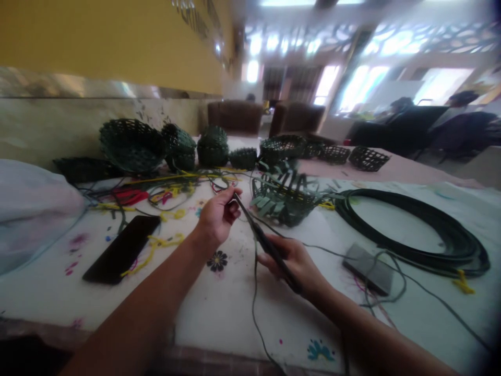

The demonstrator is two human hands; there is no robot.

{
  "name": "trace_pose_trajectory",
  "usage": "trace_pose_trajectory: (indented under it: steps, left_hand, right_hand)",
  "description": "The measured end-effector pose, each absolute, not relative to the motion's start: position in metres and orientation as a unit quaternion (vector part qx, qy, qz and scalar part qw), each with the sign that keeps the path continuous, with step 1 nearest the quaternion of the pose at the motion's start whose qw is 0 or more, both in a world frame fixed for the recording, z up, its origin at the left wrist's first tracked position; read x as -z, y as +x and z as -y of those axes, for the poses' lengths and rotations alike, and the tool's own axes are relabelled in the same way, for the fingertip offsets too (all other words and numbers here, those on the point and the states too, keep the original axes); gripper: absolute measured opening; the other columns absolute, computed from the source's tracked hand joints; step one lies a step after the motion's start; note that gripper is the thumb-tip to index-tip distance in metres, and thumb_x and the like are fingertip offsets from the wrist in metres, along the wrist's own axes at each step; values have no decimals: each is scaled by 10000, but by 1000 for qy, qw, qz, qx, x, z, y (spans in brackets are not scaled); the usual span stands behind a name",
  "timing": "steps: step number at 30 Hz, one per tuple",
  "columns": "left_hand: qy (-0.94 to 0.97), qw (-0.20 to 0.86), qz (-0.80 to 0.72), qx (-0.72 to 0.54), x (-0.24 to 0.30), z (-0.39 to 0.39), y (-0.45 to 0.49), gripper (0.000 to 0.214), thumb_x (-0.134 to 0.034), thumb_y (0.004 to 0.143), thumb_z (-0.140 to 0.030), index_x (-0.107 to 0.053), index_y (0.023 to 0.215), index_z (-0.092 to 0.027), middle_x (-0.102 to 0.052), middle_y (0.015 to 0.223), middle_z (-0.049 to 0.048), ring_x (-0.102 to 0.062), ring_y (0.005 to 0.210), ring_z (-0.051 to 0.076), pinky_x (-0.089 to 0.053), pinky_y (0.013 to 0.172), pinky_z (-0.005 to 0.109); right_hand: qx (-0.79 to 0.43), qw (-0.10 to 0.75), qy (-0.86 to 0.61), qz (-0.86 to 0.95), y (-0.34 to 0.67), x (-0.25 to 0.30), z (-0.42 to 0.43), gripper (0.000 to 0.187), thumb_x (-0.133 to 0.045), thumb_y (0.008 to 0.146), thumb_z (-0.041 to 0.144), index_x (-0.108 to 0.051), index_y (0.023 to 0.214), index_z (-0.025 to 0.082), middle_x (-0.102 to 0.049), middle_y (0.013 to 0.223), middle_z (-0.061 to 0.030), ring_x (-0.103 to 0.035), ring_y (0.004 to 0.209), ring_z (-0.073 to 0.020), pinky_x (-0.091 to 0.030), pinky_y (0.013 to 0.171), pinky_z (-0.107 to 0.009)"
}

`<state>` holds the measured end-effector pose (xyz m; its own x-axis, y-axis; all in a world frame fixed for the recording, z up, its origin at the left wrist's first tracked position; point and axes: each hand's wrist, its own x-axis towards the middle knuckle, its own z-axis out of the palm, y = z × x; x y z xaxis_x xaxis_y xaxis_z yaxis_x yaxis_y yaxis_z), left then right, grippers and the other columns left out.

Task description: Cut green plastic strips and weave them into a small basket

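My right hand (pixel 295 261) is closed around a long, slim tool with a black handle (pixel 277 256); I cannot tell whether it is a knife or scissors. Its narrow end points up and left toward my left hand (pixel 218 215). There, thumb and fingers pinch a thin dark green strip (pixel 241 204), which lies along the tool's tip. A thin green cord (pixel 255 297) hangs down beside my right fingers to the front edge. Just beyond the hands stands a partly woven green basket (pixel 291 201) with loose strip ends sticking up.
Several dark green woven baskets (pixel 133 149) line the back. At right lie a large coil of dark strip (pixel 415 250) and a grey block (pixel 368 269). A black phone (pixel 123 250), yellow ties (pixel 166 241) and a white bag (pixel 35 214) are at left. People sit far right.
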<state>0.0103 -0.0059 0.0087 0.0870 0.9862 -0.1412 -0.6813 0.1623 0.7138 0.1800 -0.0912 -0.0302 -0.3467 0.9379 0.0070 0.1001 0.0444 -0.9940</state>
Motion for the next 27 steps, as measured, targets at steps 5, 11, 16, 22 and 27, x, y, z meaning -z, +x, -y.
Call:
trace_pose_trajectory:
  steps: [5, 11, 16, 22, 27]
  left_hand:
    - [247, 696, -310, -599, -2, 4, 12, 228, -559, 933, -191, -708, 809, -71, -565, 646, -9, -385, 416, 9, -309, 380, 130]
    - [266, 703, -317, -579, -3, 2, 7, 208, -592, 912, -194, -719, 822, -57, -577, 674, 3, -399, 424, 6, -317, 383, 126]
    - [249, 709, -305, -585, -8, -3, -1, 213, -561, 925, -192, -711, 866, -53, -558, 655, -6, -374, 413, 8, -316, 377, 124]
    - [305, 639, -339, -619, -10, -8, -11, 142, -646, 832, -123, -668, 696, -85, -546, 619, -17, -350, 399, 6, -270, 355, 128]
    - [358, 638, -339, -592, -12, -6, -13, 128, -640, 825, -130, -672, 711, -81, -544, 645, -16, -351, 395, 3, -249, 351, 130]
  right_hand:
    - [-546, 372, -426, 618, 182, 32, 89, 555, -731, 739, 550, -648, 1065, 108, -391, 595, 60, -328, 494, -74, -260, 438, -205]
    - [-494, 382, -439, 646, 183, 30, 89, 453, -741, 749, 480, -683, 1016, 120, -391, 658, 40, -345, 610, -100, -265, 537, -228]
    - [-471, 379, -450, 657, 180, 24, 94, 392, -726, 756, 460, -680, 960, 129, -404, 673, 36, -347, 629, -110, -274, 553, -234]
    - [-440, 371, -460, 676, 179, 27, 94, 356, -708, 761, 451, -673, 895, 124, -402, 665, 36, -349, 621, -110, -277, 543, -230]
    - [-445, 369, -451, 681, 182, 38, 91, 434, -714, 764, 456, -692, 1056, 136, -464, 716, 22, -396, 652, -125, -330, 587, -239]
